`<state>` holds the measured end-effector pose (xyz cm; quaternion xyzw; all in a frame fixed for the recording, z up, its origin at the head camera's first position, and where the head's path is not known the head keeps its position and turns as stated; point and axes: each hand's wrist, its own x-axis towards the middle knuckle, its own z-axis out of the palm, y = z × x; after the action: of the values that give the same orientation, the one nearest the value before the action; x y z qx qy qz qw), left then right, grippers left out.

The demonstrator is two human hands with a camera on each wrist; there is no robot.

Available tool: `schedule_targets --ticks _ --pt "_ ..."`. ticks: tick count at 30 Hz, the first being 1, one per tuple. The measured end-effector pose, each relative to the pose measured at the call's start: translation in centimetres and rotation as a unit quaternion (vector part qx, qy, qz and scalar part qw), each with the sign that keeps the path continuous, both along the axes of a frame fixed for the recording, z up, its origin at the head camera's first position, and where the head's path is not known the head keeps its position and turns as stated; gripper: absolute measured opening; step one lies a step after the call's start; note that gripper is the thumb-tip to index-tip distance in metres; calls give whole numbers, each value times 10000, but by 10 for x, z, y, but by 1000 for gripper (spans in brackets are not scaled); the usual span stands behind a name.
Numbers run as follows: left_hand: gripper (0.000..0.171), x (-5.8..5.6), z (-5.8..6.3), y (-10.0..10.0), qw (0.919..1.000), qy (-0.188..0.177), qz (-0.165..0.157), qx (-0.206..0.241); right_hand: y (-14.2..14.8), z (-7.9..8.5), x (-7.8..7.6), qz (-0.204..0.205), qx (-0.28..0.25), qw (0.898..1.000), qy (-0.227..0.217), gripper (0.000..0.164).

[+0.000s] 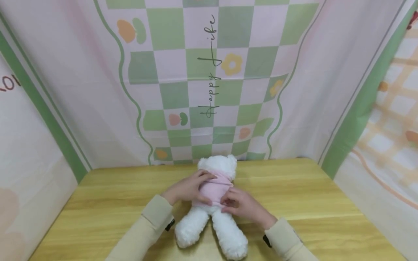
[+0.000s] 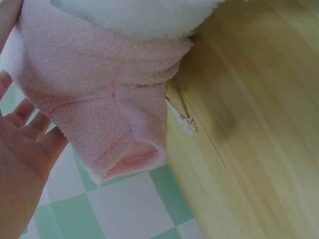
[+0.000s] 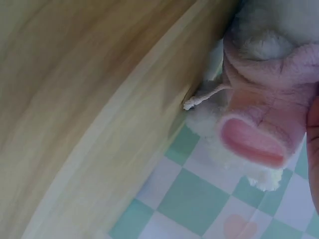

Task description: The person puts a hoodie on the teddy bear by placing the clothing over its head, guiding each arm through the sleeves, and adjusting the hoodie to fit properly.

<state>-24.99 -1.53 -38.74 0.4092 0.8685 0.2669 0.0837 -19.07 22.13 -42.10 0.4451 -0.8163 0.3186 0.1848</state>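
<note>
A white plush bear [image 1: 230,235] lies on the table with its legs toward me and its head at the far end. It wears a pink fleece top [image 1: 215,190]; no face shows. My left hand [image 1: 187,186] rests on the top's left side, fingers and thumb spread over the cloth. At the lower right edge of the top, my right hand [image 1: 243,206] pinches the fabric with bent fingers. A sleeve [image 2: 132,159] hangs with its opening showing in the left wrist view. The right wrist view shows another sleeve opening [image 3: 254,142], with no paw visible inside.
A pale knotted cord [image 3: 202,99] hangs from the top near the sleeve. The wooden table [image 1: 294,192] meets a green and white checked cloth backdrop [image 1: 202,61] at its far edge. Printed cloth [image 1: 385,145] also stands along both sides.
</note>
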Motion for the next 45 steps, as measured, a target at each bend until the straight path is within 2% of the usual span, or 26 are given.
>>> schedule_targets --ticks 3,7,9,11,13,15,17,19,22,25,27,30,33,36,39,45 --pt "76 1 0 -3 9998 -159 81 16 0 -1 0 10 18 10000 -63 12" --pt "76 1 0 -6 9996 -245 145 69 1 -2 -1 276 -175 9994 -141 16" --pt "75 2 0 -7 9995 -247 184 118 4 -3 -1 202 -340 9988 -295 17" --pt "75 2 0 -8 9993 -228 243 194 8 -4 0 -206 -464 9980 -377 19" --pt "76 4 0 -9 9990 -173 311 279 13 -3 1 -829 -485 9940 -514 24" --pt "76 5 0 -10 9987 -75 370 339 18 -1 1 -1424 -369 9859 -799 34" --pt "74 6 -1 -11 9985 21 372 395 22 0 1 -1754 -226 9765 -1229 44" --pt "68 7 -1 -12 9982 145 374 450 26 0 -1 -1736 -121 9680 -1808 51" --pt "53 9 0 -12 9964 406 437 605 30 0 -5 -1328 -31 9596 -2479 54" --pt "35 11 0 -11 9913 854 520 856 31 -1 -8 -894 117 9567 -2768 57" --pt "26 12 0 -10 9855 1211 524 1068 30 -1 -9 -706 223 9581 -2766 63" --pt "17 14 2 -8 9772 1682 512 1190 25 -3 -9 -679 268 9643 -2545 67" --pt "18 15 2 -8 9770 1773 597 1019 18 -6 -10 -806 69 9712 -2240 63" --pt "25 16 1 -10 9819 1554 753 776 11 -7 -11 -986 -189 9744 -2011 59" --pt "33 16 0 -11 9862 1255 883 623 5 -7 -13 -1244 -209 9752 -1818 59" --pt "43 14 -1 -11 9893 815 949 751 -4 -3 -18 -1598 -455 9716 -1685 48"
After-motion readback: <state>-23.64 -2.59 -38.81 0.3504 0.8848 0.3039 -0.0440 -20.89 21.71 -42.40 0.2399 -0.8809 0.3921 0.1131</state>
